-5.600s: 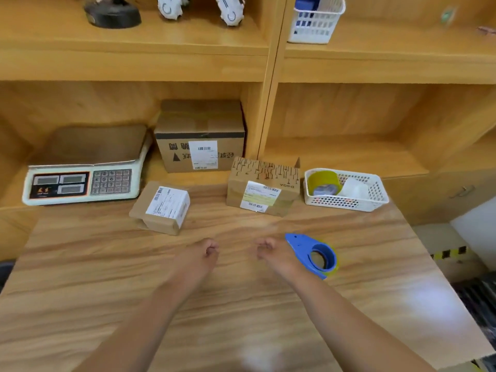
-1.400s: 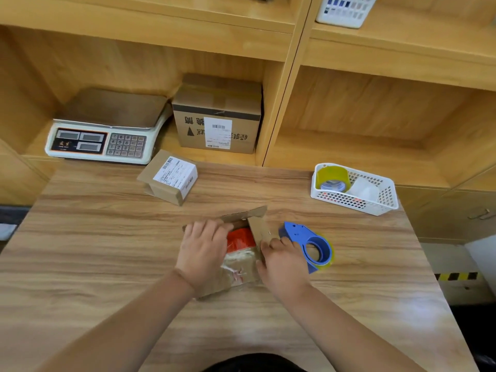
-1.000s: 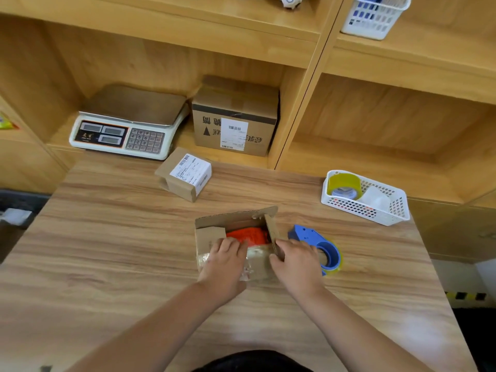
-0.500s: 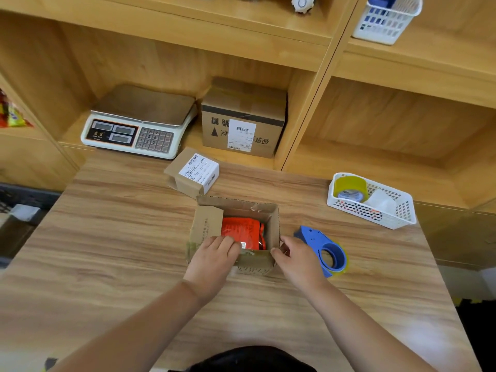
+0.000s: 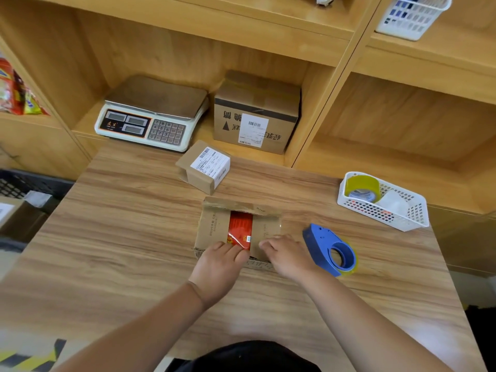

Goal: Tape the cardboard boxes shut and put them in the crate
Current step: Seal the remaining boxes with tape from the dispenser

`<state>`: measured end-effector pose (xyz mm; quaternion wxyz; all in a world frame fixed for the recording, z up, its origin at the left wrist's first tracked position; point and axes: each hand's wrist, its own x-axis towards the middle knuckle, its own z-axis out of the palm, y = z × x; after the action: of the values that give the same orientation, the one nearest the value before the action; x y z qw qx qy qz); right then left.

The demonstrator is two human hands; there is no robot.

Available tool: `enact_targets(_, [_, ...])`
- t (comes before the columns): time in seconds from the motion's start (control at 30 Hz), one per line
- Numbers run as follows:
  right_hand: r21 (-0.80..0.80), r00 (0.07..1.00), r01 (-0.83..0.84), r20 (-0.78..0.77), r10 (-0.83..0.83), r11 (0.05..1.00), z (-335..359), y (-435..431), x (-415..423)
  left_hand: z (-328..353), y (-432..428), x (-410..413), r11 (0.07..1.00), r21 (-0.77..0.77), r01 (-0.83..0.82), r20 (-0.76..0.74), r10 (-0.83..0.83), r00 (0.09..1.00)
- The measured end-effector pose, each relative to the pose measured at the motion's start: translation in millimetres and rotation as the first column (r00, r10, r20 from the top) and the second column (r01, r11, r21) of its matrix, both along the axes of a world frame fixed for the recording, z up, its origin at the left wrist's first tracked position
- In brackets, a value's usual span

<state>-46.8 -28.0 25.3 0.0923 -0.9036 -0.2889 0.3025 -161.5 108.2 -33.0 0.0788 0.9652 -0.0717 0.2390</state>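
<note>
Found a brown box point(image 5: 212, 226) flat, just left of the blue tape holder point(image 5: 320, 238), flaps half shut, red pack point(image 5: 240, 226) showing. Found a small shut box point(image 5: 205, 167), white label on top, farther back and left of the tape holder.

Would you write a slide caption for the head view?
Left hand and right hand press the box flaps over a red packet; tape dispenser lies alongside.

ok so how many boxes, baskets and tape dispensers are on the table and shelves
boxes: 3 (open box, small labelled box, big box on the shelf)
baskets: 2 (table basket, top shelf basket)
tape dispensers: 1
total: 6
</note>
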Motion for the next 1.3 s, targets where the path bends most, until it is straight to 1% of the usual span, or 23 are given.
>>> enact_targets(0.03, [0.011,1.000,0.017,-0.019,-0.017,1.000,-1,1,1,0,1,1,1.000,-0.023,0.005,0.010,-0.005,1.000])
enact_targets(0.07, [0.056,0.997,0.068,-0.046,-0.065,0.996,-2,1,3,-1,3,2,0.999,-0.042,0.006,0.022,-0.005,1.000])
enact_targets(0.13, [0.179,0.969,0.232,-0.130,-0.211,0.956,-4,0,7,-2,8,3,0.999,-0.038,-0.033,0.021,0.034,0.999])
enact_targets(0.2, [0.273,0.924,0.377,-0.177,-0.339,0.885,-5,-4,12,0,15,4,0.988,-0.035,-0.150,-0.020,0.149,0.989])
enact_targets(0.27, [0.338,0.895,0.445,-0.189,-0.404,0.829,-6,-9,15,5,23,3,0.950,-0.072,-0.303,-0.090,0.297,0.951])
enact_targets(0.33, [0.368,0.899,0.436,-0.138,-0.415,0.821,-10,-15,15,7,31,4,0.903,-0.085,-0.420,-0.191,0.399,0.897])
enact_targets(0.4, [0.366,0.913,0.395,-0.051,-0.405,0.843,-16,-19,13,7,37,6,0.865,-0.078,-0.495,-0.285,0.457,0.843])
enact_targets(0.43, [0.358,0.928,0.352,-0.009,-0.374,0.865,-18,-20,13,6,40,8,0.848,-0.070,-0.525,-0.323,0.479,0.816])
enact_targets(0.5, [0.336,0.966,0.211,0.074,-0.249,0.918,-22,-21,14,6,45,11,0.839,-0.049,-0.542,-0.395,0.482,0.782])
enact_targets(0.57, [0.285,0.983,0.065,0.145,-0.110,0.956,-25,-22,17,5,47,16,0.855,-0.028,-0.518,-0.441,0.455,0.774])
enact_targets(0.63, [0.208,0.986,0.006,0.160,-0.040,0.978,-30,-22,21,5,49,20,0.865,-0.011,-0.501,-0.504,0.428,0.750])
enact_targets(0.7, [0.155,0.988,0.009,0.150,-0.032,0.988,-34,-21,24,3,51,22,0.875,-0.004,-0.484,-0.539,0.406,0.738])
enact_targets(0.83, [0.089,0.990,-0.007,0.141,-0.005,0.996,-37,-20,24,-3,53,22,0.891,-0.041,-0.452,-0.572,0.350,0.742])
enact_targets(0.93, [0.022,0.991,-0.023,0.132,0.020,1.000,-39,-20,24,-7,54,24,0.893,-0.038,-0.449,-0.613,0.334,0.716])
enact_targets(1.07, [-0.007,0.995,-0.003,0.105,0.004,1.000,-41,-16,29,-9,55,27,0.887,-0.033,-0.461,-0.642,0.335,0.689])
enact_targets(1.13, [0.003,0.995,-0.003,0.099,0.002,1.000,-42,-14,30,-7,56,29,0.890,-0.026,-0.454,-0.636,0.336,0.695])
enact_targets(1.17, [0.023,0.996,0.006,0.088,-0.008,1.000,-43,-14,30,-6,56,31,0.887,-0.058,-0.458,-0.621,0.327,0.712])
enact_targets(1.2, [0.054,0.997,0.022,0.069,-0.026,0.998,-43,-15,30,-4,57,33,0.870,-0.125,-0.478,-0.600,0.317,0.734])
enact_targets(1.27, [0.145,0.996,0.084,0.011,-0.087,0.986,-44,-16,30,3,60,39,0.774,-0.300,-0.558,-0.563,0.329,0.759])
enact_targets(1.3, [0.186,0.993,0.116,-0.014,-0.115,0.976,-44,-16,31,7,61,43,0.717,-0.359,-0.597,-0.555,0.350,0.754])
